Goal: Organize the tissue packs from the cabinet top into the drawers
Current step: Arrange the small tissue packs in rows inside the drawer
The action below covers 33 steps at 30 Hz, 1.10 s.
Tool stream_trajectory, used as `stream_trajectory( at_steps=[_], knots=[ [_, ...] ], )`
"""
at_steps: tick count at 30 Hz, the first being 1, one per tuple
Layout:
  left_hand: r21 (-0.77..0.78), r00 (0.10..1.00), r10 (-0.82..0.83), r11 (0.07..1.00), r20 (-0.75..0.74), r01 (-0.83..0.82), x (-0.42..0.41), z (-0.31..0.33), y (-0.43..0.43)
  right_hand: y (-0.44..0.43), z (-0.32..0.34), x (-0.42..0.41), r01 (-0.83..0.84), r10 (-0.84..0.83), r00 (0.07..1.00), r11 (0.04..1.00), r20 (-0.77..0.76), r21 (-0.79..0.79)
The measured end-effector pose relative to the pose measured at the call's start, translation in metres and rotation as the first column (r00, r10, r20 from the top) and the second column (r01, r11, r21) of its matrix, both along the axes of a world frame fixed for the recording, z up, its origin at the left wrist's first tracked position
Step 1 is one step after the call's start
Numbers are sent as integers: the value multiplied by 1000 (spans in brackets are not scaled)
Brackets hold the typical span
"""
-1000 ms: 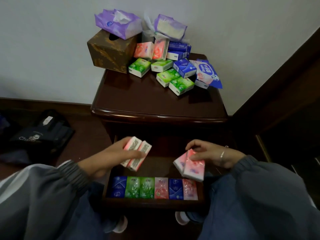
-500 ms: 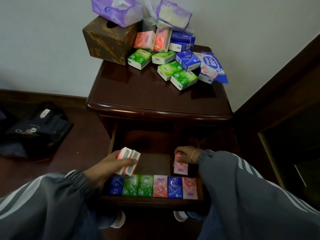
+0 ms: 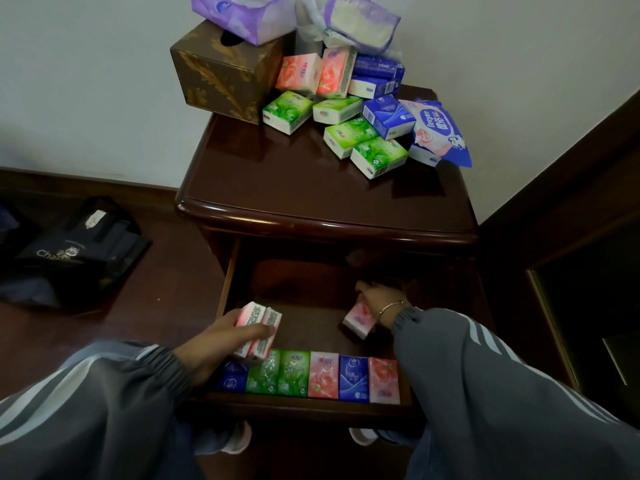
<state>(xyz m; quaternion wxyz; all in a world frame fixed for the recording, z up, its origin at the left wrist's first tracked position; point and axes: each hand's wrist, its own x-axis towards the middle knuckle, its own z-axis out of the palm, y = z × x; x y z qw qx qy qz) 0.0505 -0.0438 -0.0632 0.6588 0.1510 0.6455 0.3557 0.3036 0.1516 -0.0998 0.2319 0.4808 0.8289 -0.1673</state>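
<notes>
The dark wood cabinet (image 3: 311, 202) has its top drawer (image 3: 311, 408) pulled out. A row of several tissue packs (image 3: 322, 375), blue, green and pink, stands along the drawer's front. My left hand (image 3: 214, 344) holds two pink packs (image 3: 258, 330) over the drawer's left side. My right hand (image 3: 379, 294) reaches deep into the drawer at the right, gripping a pink pack (image 3: 358, 318). Several more packs, pink (image 3: 299, 72), green (image 3: 377, 157) and blue (image 3: 388, 116), lie on the cabinet top at the back.
A brown tissue box (image 3: 225, 71) stands at the back left of the top with purple soft packs (image 3: 242, 15) on it. A wet-wipes pouch (image 3: 438, 133) lies at the right. A dark bag (image 3: 65, 251) sits on the floor to the left. Dark furniture stands on the right.
My right hand has pushed its pink pack further back into the drawer's right side. My left hand has lowered its two pink packs towards the drawer's left.
</notes>
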Motion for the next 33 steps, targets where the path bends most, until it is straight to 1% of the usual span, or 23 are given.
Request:
stream_trajectory(
  at_steps=[3, 9, 12, 15, 17, 19, 21, 23, 25, 27, 29, 33],
  knots=[
    [4, 1000, 8, 1000, -5, -8, 1, -2, 0, 0, -1, -3, -6, 4, 1000, 998, 31, 55],
    [-4, 1000, -7, 1000, -6, 7, 1, -3, 0, 2, -2, -2, -108, 97, 988, 990, 121, 87],
    [-5, 1000, -9, 1000, -1, 9, 1, -2, 0, 1, -1, -2, -98, 80, 989, 983, 122, 156],
    [-9, 1000, -11, 1000, 2, 11, 1, -2, 0, -3, 1, -5, -21, 14, 997, 995, 71, 98],
    [-7, 1000, -10, 1000, -3, 10, 1, -2, 0, -7, 2, -7, 39, -44, 997, 996, 65, 74],
    [-9, 1000, -7, 1000, -8, 7, 2, -3, 0, -11, 3, -6, 133, -135, 990, 988, 34, 78],
    [-10, 1000, -2, 1000, -11, 2, 2, -4, 0, -17, 3, -5, 210, -210, 978, 977, -1, 41],
    [-11, 1000, 1, 1000, -10, -2, 2, -4, 1, -25, 1, -3, 199, -198, 980, 980, 31, -3],
    [-10, 1000, -3, 1000, -7, 3, 2, -3, 1, -33, 0, -3, 157, -152, 985, 986, 82, -54],
    [-7, 1000, -11, 1000, -9, 11, 2, -3, 1, -36, -2, -4, 122, -117, 988, 992, 98, -36],
    [-4, 1000, -15, 1000, -9, 15, 2, -3, 0, -32, -1, -6, 122, -120, 986, 992, 113, -13],
    [-9, 999, -17, 1000, -28, 17, -1, -3, -2, -16, 8, -10, 160, -153, 986, 980, 62, -119]
  ],
)
